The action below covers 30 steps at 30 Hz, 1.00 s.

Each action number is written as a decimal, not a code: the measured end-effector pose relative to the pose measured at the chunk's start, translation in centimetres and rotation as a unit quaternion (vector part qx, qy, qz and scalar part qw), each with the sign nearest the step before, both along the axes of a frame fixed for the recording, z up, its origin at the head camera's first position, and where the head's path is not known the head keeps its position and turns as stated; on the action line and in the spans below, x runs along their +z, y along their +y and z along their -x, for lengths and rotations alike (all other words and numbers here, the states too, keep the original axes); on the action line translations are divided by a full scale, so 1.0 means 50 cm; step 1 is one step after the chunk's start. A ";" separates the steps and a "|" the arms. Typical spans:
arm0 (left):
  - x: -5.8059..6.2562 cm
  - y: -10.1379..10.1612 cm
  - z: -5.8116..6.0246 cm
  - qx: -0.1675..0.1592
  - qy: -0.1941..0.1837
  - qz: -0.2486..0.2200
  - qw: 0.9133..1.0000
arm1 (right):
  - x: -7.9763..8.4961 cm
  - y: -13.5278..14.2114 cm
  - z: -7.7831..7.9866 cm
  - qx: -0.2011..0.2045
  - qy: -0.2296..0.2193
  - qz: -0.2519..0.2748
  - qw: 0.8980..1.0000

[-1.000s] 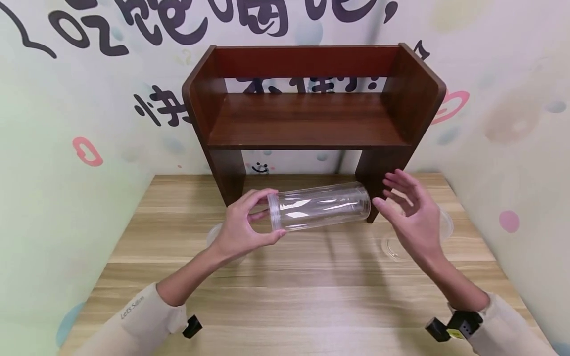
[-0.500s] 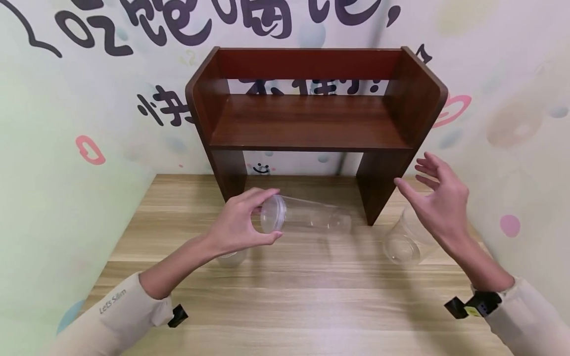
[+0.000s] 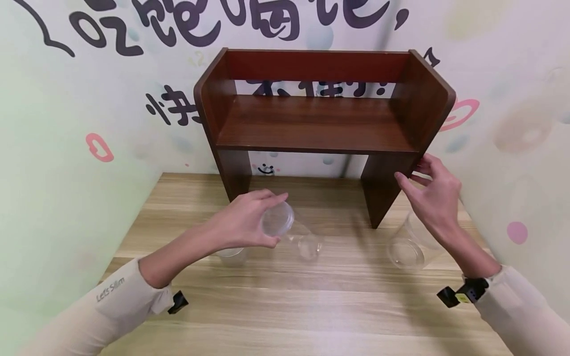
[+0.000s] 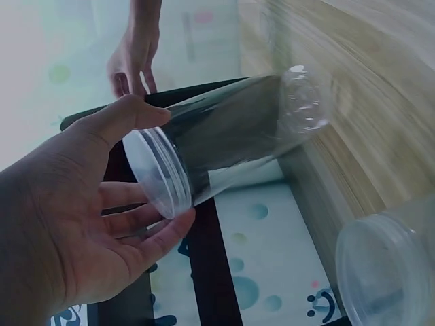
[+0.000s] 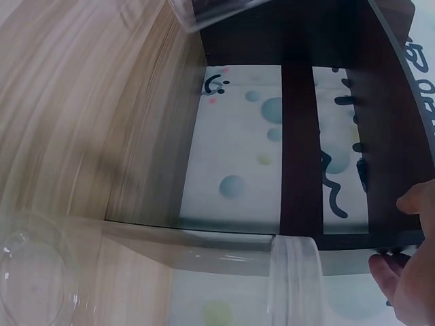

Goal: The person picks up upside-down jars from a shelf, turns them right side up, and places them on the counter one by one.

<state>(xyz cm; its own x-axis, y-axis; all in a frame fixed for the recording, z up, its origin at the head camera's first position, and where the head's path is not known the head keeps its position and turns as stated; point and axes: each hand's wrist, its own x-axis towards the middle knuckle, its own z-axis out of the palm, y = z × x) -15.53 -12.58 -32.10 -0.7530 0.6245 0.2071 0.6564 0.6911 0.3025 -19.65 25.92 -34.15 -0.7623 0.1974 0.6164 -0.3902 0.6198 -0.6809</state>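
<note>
My left hand (image 3: 240,222) grips a clear plastic jar (image 4: 231,129) by its pale screw lid (image 4: 160,173). The jar is tilted in the air, with its base pointing down and to the right in the head view. My right hand (image 3: 434,198) holds the right side panel of a dark brown wooden shelf (image 3: 316,121). In the right wrist view its thumb (image 5: 418,200) lies on the panel's inner side, with fingers on the outer side. Beneath that hand stands a second clear jar (image 3: 405,252), its lid (image 5: 296,278) visible from the right wrist.
A third clear jar (image 3: 231,254) stands on the wood-grain table (image 3: 285,301), partly hidden by my left hand; its lid (image 4: 380,265) shows in the left wrist view. A wall with painted lettering (image 3: 187,20) rises behind the shelf.
The jar in my left hand has swung from nearly level to tilted, base downward and toward me. My right hand has left the jar's end and moved right onto the shelf's side panel.
</note>
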 end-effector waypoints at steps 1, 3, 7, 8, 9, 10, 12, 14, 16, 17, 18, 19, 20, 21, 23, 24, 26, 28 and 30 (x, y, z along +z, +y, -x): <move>0.002 0.003 0.001 -0.001 -0.003 0.007 1.000 | 0.001 -0.001 0.001 -0.002 0.001 0.002 1.000; 0.004 0.008 0.002 -0.007 -0.004 0.016 1.000 | 0.002 -0.002 0.004 -0.006 0.004 0.004 1.000; 0.001 0.018 0.006 -0.028 0.006 0.028 0.999 | 0.001 -0.001 0.007 -0.013 0.009 0.005 1.000; -0.001 0.020 0.007 -0.034 0.007 0.029 0.999 | 0.000 -0.001 0.008 -0.014 0.011 0.006 1.000; -0.004 0.022 0.008 -0.039 0.010 0.032 0.999 | -0.001 -0.001 0.008 -0.015 0.013 0.007 1.000; -0.006 0.025 0.009 -0.043 0.012 0.034 0.998 | -0.001 -0.001 0.008 -0.016 0.015 0.007 1.000; -0.009 0.029 0.010 -0.050 0.012 0.038 0.998 | -0.002 0.000 0.008 -0.019 0.018 0.004 1.000; -0.012 0.034 0.011 -0.053 0.012 0.042 0.998 | -0.001 0.000 0.009 -0.019 0.022 0.000 1.000; -0.013 0.039 0.012 -0.056 0.012 0.047 0.997 | 0.001 0.000 0.011 -0.019 0.025 -0.006 0.999; -0.013 0.043 0.013 -0.059 0.013 0.048 0.997 | 0.001 0.000 0.012 -0.018 0.027 -0.008 0.999; -0.013 0.047 0.014 -0.061 0.012 0.051 0.997 | 0.002 0.001 0.013 -0.017 0.029 -0.009 0.999; -0.014 0.051 0.015 -0.065 0.011 0.052 0.997 | 0.002 0.001 0.013 -0.018 0.031 -0.010 0.999; -0.014 0.055 0.016 -0.068 0.008 0.052 0.996 | 0.003 0.001 0.013 -0.019 0.032 -0.011 0.999; -0.015 0.059 0.017 -0.070 0.004 0.053 0.996 | 0.003 0.001 0.013 -0.019 0.034 -0.010 0.999; -0.016 0.067 0.020 -0.074 -0.007 0.054 0.996 | 0.003 0.001 0.013 -0.021 0.034 -0.006 0.999; -0.017 0.069 0.021 -0.074 -0.015 0.054 0.996 | 0.003 0.001 0.014 -0.021 0.034 -0.005 0.999; -0.019 0.072 0.023 -0.072 -0.031 0.054 0.995 | 0.001 0.001 0.015 -0.019 0.034 -0.005 0.999; -0.021 0.070 0.024 -0.068 -0.045 0.052 0.995 | 0.000 0.000 0.017 -0.017 0.035 -0.005 0.999; -0.022 0.067 0.025 -0.065 -0.054 0.050 0.995 | -0.001 -0.001 0.018 -0.016 0.037 -0.007 0.999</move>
<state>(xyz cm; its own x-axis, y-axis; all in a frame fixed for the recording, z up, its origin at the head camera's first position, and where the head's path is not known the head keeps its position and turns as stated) -16.77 -9.25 -33.21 -0.6793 0.7314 0.0601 0.7092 0.6332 0.3100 -20.57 25.87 -34.21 -0.7083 0.2117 0.6735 -0.4183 0.6426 -0.6419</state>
